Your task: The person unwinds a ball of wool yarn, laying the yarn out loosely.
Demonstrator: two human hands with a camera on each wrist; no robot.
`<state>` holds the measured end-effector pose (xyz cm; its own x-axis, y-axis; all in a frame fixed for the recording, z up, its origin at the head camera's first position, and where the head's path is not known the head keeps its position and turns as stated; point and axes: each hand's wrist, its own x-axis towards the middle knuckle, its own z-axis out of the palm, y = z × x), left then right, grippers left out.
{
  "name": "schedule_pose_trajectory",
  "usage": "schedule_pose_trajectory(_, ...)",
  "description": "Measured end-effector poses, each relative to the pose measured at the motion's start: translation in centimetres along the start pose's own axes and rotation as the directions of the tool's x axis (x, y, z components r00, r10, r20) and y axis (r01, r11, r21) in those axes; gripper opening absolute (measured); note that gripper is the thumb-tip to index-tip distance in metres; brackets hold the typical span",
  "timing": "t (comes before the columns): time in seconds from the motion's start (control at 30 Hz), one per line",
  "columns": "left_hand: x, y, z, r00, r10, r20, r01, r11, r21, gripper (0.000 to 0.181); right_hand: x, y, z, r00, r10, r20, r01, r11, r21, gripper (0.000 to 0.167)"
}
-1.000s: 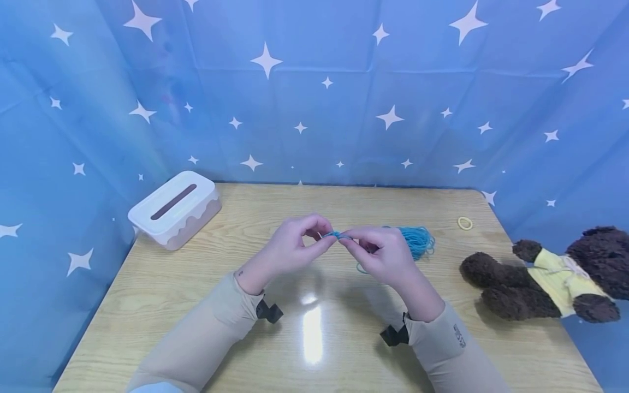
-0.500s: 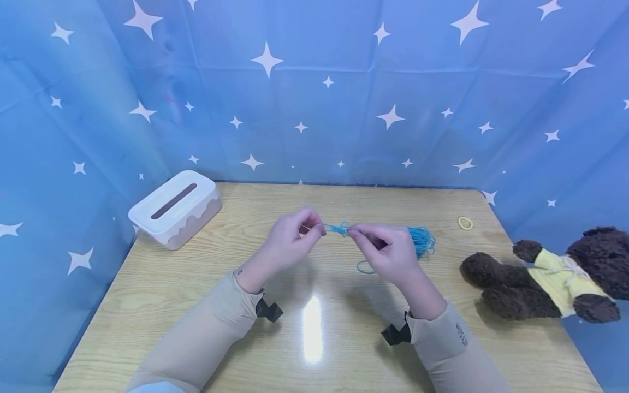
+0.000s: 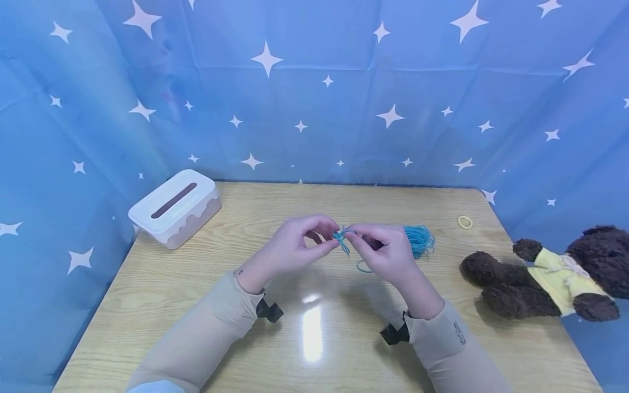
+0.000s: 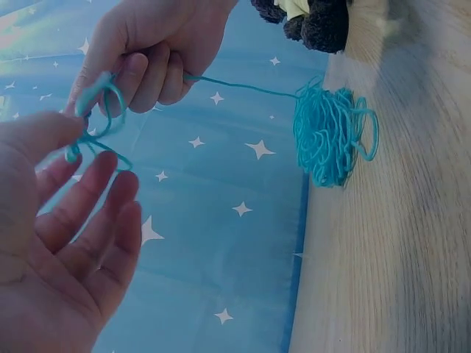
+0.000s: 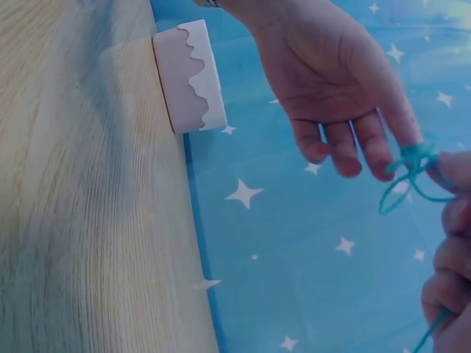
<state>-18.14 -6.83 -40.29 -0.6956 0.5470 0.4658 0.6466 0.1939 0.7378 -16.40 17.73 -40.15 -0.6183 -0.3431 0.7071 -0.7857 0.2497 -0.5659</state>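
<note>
A small knotted cluster of turquoise yarn loops (image 3: 342, 240) is held up above the table, between my two hands. My left hand (image 3: 301, 243) pinches its left side between thumb and forefinger, the other fingers spread loosely. On the other side my right hand (image 3: 388, 254) pinches the loops with thumb and forefinger. Its remaining fingers curl round a strand (image 4: 243, 85) that runs back to the skein of turquoise yarn (image 4: 324, 136) on the table. Fingertips partly hide the middle of the knot. In the right wrist view a loose loop (image 5: 392, 197) hangs below the fingers.
A white and pale pink tissue box (image 3: 176, 208) stands at the table's back left. Right of the skein lies a yellow ring (image 3: 464, 222). A dark brown teddy bear in a yellow top (image 3: 555, 278) lies at the right edge. A starry blue curtain (image 3: 314, 98) hangs behind.
My hands drew slightly apart half a second ago, stretching the yarn, and are close together again. More loops now stick out between the fingertips, with one hanging down.
</note>
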Motion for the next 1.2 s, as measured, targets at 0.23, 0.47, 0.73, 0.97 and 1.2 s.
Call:
schedule_pose_trajectory(0.23, -0.11, 0.06, -0.13, 0.998, 0.038, -0.041, -0.035, 0.995, 0.090, 0.005, 0.01, -0.03, -0.01, 1.000, 0.009, 0.003, -0.009, 1.000, -0.012, 0.011)
schedule_pose_trajectory(0.47, -0.15, 0.09, -0.50, 0.999, -0.035, -0.002, 0.035, 0.995, 0.089, 0.003, -0.10, -0.09, -0.70, 0.988, 0.092, -0.126, -0.093, 0.996, -0.003, 0.014)
schedule_pose_trajectory(0.73, -0.02, -0.02, -0.57, 0.979, -0.193, 0.069, 0.187, 0.979, 0.085, 0.004, -0.17, -0.24, -0.68, 0.972, 0.145, -0.183, -0.133, 0.988, 0.075, 0.016)
schedule_pose_trajectory(0.97, 0.08, 0.03, -0.23, 0.984, -0.131, 0.121, 0.134, 0.991, -0.020, 0.036, -0.27, -0.35, -0.11, 0.990, 0.129, -0.059, -0.124, 0.988, 0.089, 0.013)
schedule_pose_trajectory(1.2, -0.01, -0.07, 0.18, 0.996, 0.025, 0.081, -0.030, 0.998, 0.057, 0.021, -0.04, -0.41, 0.22, 0.994, 0.089, 0.062, -0.093, 0.994, 0.058, 0.017)
